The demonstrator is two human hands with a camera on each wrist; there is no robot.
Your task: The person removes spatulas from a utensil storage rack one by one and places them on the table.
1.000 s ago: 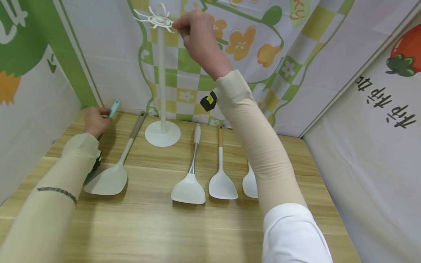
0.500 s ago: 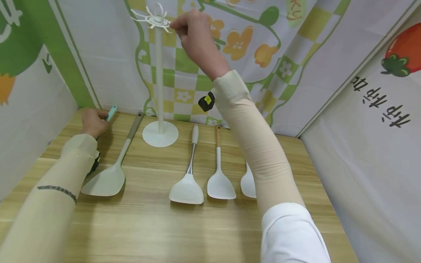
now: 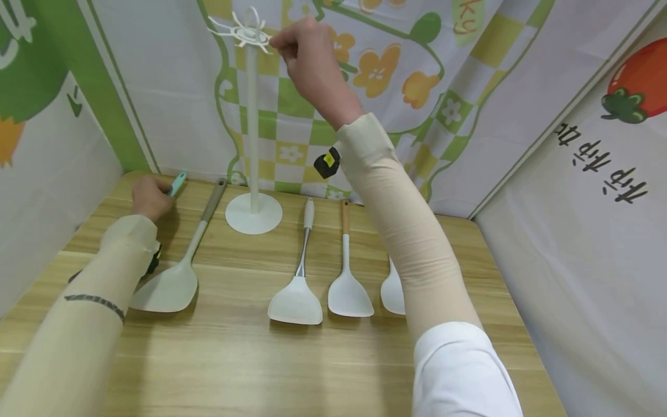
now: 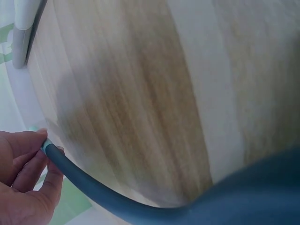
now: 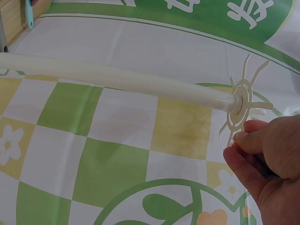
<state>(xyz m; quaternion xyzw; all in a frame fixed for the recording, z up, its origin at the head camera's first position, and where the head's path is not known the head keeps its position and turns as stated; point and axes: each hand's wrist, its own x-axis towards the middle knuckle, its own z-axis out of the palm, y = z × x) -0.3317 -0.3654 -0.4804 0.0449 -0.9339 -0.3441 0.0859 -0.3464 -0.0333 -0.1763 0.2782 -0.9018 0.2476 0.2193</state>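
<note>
At the left rear of the table my left hand (image 3: 151, 198) pinches a dark blue spatula (image 4: 126, 201) near its teal handle (image 3: 178, 183). In the left wrist view, thumb and fingers hold the teal part, and the dark shaft broadens toward the lower right. My left sleeve hides most of the spatula's head in the head view. Up high, my right hand (image 3: 311, 58) pinches one hook arm at the top of a white utensil stand (image 3: 252, 116). The right wrist view shows thumb and fingertips on that thin hook (image 5: 230, 137).
A greenish-grey spatula (image 3: 174, 284) lies between my left arm and the stand's round base (image 3: 253, 214). Right of the base lie a metal-necked spatula (image 3: 295, 301), a wooden-handled one (image 3: 350, 294) and another (image 3: 393, 292), partly behind my right arm. Printed cloth walls enclose the table.
The teal handle has sunk slightly toward the table with my left hand. A dark edge now shows left of that sleeve. My right hand keeps its hold on the hook.
</note>
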